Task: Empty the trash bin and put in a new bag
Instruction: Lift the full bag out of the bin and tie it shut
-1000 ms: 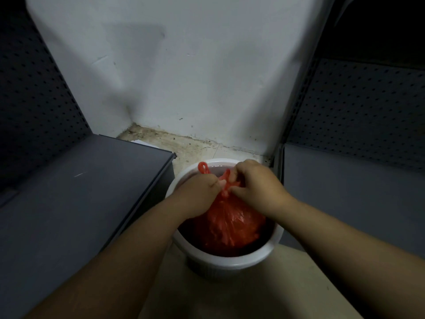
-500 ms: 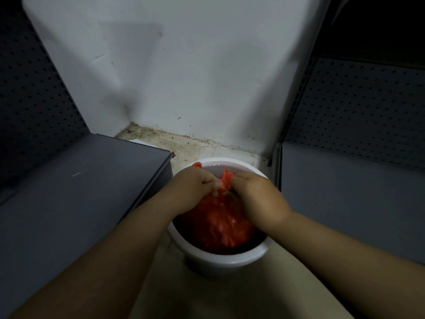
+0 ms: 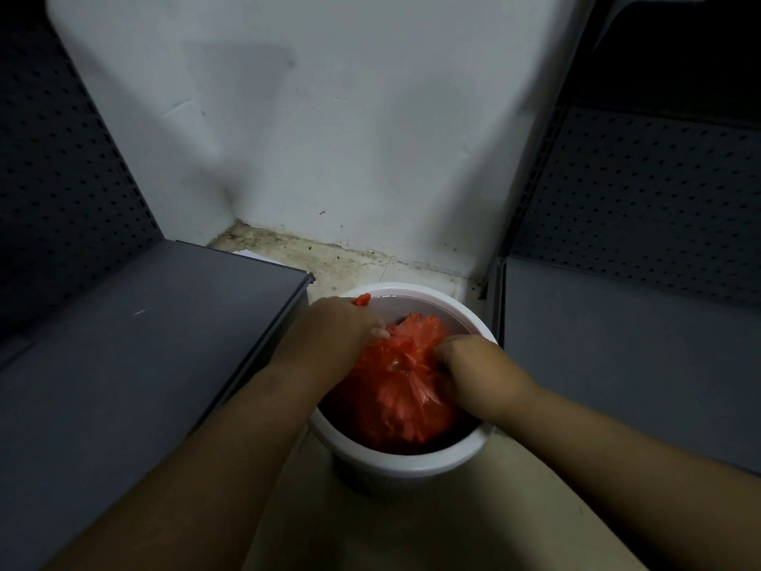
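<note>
A round white trash bin (image 3: pixel 412 463) stands on the floor between two grey shelf units. Inside it sits a full red plastic bag (image 3: pixel 401 389), bunched at the top. My left hand (image 3: pixel 341 327) grips the bag's left side near the rim, with a red bag handle sticking out behind the knuckles. My right hand (image 3: pixel 473 364) is closed on the bag's right side, inside the bin. The bag's lower part is hidden by the bin wall.
A grey shelf (image 3: pixel 136 364) lies close on the left and another grey shelf (image 3: pixel 626 364) on the right, both backed by perforated panels. A white wall (image 3: pixel 329 138) rises just behind the bin. Dirty beige floor (image 3: pixel 412 529) runs toward me.
My hands have moved apart from the bag's middle knot to its two sides. The right hand has sunk lower into the bin.
</note>
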Available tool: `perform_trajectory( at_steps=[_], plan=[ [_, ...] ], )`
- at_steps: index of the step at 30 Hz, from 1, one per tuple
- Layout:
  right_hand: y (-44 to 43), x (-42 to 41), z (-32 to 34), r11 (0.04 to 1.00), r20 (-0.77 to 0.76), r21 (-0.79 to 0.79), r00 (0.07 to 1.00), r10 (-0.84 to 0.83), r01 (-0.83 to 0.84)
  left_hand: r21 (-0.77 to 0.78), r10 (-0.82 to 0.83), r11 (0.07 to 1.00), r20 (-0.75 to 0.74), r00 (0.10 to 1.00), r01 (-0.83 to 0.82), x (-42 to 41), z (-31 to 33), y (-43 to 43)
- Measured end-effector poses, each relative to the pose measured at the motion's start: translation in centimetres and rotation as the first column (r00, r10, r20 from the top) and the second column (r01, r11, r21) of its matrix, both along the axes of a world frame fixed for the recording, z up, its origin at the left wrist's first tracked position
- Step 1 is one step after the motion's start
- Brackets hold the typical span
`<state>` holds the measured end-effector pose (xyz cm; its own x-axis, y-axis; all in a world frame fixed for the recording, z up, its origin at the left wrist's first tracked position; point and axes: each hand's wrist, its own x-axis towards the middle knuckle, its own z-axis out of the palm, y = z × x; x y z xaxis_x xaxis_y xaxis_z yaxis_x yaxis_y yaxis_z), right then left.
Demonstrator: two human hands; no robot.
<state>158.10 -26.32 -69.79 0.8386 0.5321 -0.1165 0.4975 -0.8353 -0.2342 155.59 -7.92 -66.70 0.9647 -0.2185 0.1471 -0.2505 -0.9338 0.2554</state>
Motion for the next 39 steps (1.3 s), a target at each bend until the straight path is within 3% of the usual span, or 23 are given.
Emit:
perform_trajectory(
  at_steps=[5, 8, 14, 18, 22, 24, 26, 30, 35, 39],
  plan=[
    [0.5, 0.2, 0.6, 0.97, -0.022, 0.231, 0.997, -0.074, 0.077, -0.004, -0.124, 0.992, 0.235, 0.964, 0.129, 0.0, 0.4, -0.8],
    [1.8, 0.0, 0.0, 0.977, 0.022, 0.207, 0.999, -0.05, 0.044, 0.042, -0.156, 0.988, 0.326, 0.932, 0.15, 0.2, 0.2, -0.9],
    [3.0, 0.4, -0.4, 0.978, 0.079, 0.21, 0.997, -0.025, 0.008, 0.029, -0.159, 0.987, 0.284, 0.946, 0.158, -0.1, 0.5, -0.8],
    [3.1, 1.2, 0.0, 0.979, 0.052, 0.201, 0.997, -0.058, 0.046, -0.195, 0.019, 0.981, 0.19, 0.982, 0.019, 0.1, 0.9, 0.7],
    [2.7, 2.0, 0.4, 0.974, 0.01, 0.196, 0.993, -0.114, 0.11, -0.357, 0.285, 0.906, 0.119, 0.951, -0.227, 0.2, 0.7, 3.1],
    [2.8, 2.2, 0.7, 0.972, -0.01, 0.198, 0.992, -0.124, 0.124, -0.253, 0.307, 0.924, 0.046, 0.951, -0.286, 0.4, -0.3, 4.1],
    [2.9, 2.4, 0.8, 0.971, -0.026, 0.199, 0.991, -0.129, 0.132, -0.088, 0.221, 0.971, -0.046, 0.974, -0.224, 0.6, -1.3, 4.7],
    [2.9, 2.7, 1.0, 0.973, -0.054, 0.183, 0.989, -0.135, 0.143, 0.064, 0.107, 0.993, -0.208, 0.972, -0.096, 1.1, -2.2, 5.5],
    [2.9, 2.9, 1.1, 0.975, -0.104, 0.157, 0.985, -0.141, 0.156, 0.24, 0.087, 0.971, -0.3, 0.95, -0.013, 2.0, -3.1, 6.3],
    [2.8, 3.1, 1.3, 0.972, -0.126, 0.156, 0.98, -0.156, 0.175, 0.283, 0.084, 0.959, -0.299, 0.95, 0.004, 2.7, -3.7, 6.5]
  ],
)
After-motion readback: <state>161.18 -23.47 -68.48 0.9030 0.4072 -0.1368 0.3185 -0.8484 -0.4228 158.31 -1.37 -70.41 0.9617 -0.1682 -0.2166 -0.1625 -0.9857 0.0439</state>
